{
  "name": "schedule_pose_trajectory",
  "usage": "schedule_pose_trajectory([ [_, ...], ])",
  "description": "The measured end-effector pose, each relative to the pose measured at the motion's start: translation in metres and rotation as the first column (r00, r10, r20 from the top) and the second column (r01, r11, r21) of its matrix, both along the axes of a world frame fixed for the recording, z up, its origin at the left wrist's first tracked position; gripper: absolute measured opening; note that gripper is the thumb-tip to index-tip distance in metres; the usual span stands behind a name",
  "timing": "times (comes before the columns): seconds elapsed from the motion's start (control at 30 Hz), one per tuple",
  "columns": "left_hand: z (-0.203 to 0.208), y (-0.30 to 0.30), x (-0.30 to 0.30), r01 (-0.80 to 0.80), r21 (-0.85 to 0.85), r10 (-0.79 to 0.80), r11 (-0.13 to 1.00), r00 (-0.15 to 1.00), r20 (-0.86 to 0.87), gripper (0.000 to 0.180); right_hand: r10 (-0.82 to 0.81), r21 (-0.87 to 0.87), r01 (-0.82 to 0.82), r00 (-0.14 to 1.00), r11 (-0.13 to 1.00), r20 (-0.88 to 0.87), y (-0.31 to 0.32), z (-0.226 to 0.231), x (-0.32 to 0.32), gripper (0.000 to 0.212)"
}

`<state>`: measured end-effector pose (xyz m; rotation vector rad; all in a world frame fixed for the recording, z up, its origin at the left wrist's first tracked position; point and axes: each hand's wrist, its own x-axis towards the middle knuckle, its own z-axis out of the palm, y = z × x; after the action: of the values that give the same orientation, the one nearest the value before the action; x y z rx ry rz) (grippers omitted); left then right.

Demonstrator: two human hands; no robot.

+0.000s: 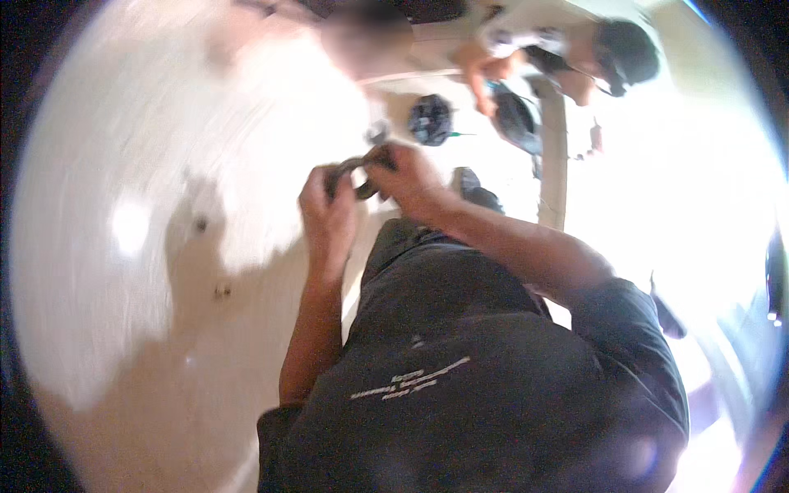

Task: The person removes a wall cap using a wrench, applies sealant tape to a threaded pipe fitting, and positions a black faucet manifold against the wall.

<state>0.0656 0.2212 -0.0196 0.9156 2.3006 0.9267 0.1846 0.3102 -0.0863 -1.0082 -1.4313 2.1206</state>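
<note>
In front of my body, both hands grip a small dark curved piece [366, 191], like a bent band or strap; its exact kind is too blurred to tell. My left hand [329, 209] closes around its left end, with the fingers upward. My right hand [403, 177] pinches the other end, close beside the left one. Between the hands, the piece bends in a loop. My fingers cover much of it.
A pale surface [107, 312] with small dark spots fills the left side. Beyond my right hand lies a dark patterned bundle [431, 121]. At the upper right, another person [629, 53] leans near a dark rounded object [514, 119], beside a brownish strip [553, 164].
</note>
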Motion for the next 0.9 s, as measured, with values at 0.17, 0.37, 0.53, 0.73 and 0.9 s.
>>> schedule_pose_trajectory([
  [0.17, -0.033, 0.031, 0.015, -0.025, -0.065, 0.049, 0.998, 0.917, 0.396, 0.013, -0.089, 0.084, 0.074, 0.978, 0.994, 0.187, 0.008, -0.012, 0.027, 0.030],
  [0.37, -0.111, 0.067, 0.021, 0.296, -0.232, -0.137, 0.927, 0.841, 0.524, 0.019, -0.364, 0.180, 0.320, 0.870, 0.930, 0.333, 0.000, -0.076, 0.045, 0.029],
  [0.53, -0.163, 0.084, 0.037, 0.512, -0.312, -0.128, 0.800, 0.654, 0.745, 0.017, -0.438, -0.068, 0.489, 0.827, 0.870, 0.351, -0.017, -0.107, 0.080, 0.027],
  [0.73, -0.223, 0.079, 0.060, 0.656, -0.295, -0.278, 0.695, 0.624, 0.730, 0.015, -0.581, -0.007, 0.659, 0.669, 0.752, 0.464, -0.060, -0.186, 0.086, 0.028],
  [0.9, -0.265, 0.085, 0.073, 0.743, -0.392, -0.466, 0.543, 0.655, 0.595, 0.019, -0.690, -0.338, 0.775, 0.630, 0.534, 0.355, -0.059, -0.189, 0.102, 0.028],
])
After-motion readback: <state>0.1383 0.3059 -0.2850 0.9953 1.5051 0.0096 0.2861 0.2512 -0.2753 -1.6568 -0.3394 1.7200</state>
